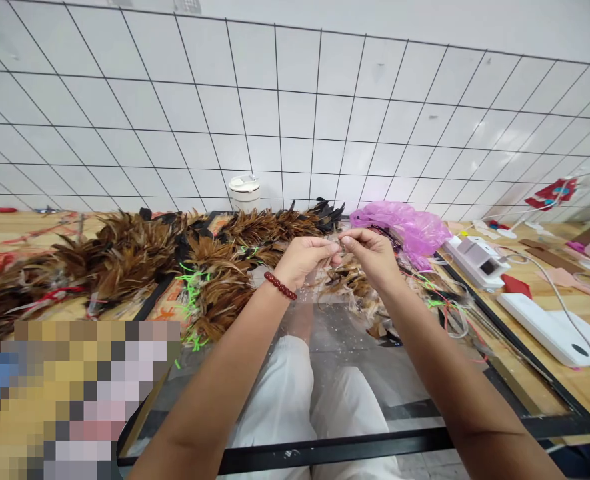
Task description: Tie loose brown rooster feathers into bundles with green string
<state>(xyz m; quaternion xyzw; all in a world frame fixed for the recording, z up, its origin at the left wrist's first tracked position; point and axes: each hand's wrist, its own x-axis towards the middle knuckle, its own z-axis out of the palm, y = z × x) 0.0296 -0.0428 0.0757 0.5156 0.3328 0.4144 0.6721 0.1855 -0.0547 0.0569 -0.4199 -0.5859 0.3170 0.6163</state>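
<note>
My left hand (307, 259), with a dark red bead bracelet (280, 286) at its wrist, has thumb and finger pinched together. Close beside it, almost fingertip to fingertip, my right hand (373, 255) is pinched too. Whatever is between the fingertips is too small and thin to make out. Below the hands lies a clear panel with a black frame (339, 443). Loose pale and brown feathers (352, 287) are spread on it under my right hand. Bundles of brown feathers (225, 293), some tied with bright green strings (191, 293), lie left of my left hand.
More brown feather bundles (125, 250) cover the left of the wooden table. A purple plastic bag (405, 227) lies behind my right hand. At the back stands a white lidded container (245, 192) by the grid wall. White devices (549, 327) with cables sit at right.
</note>
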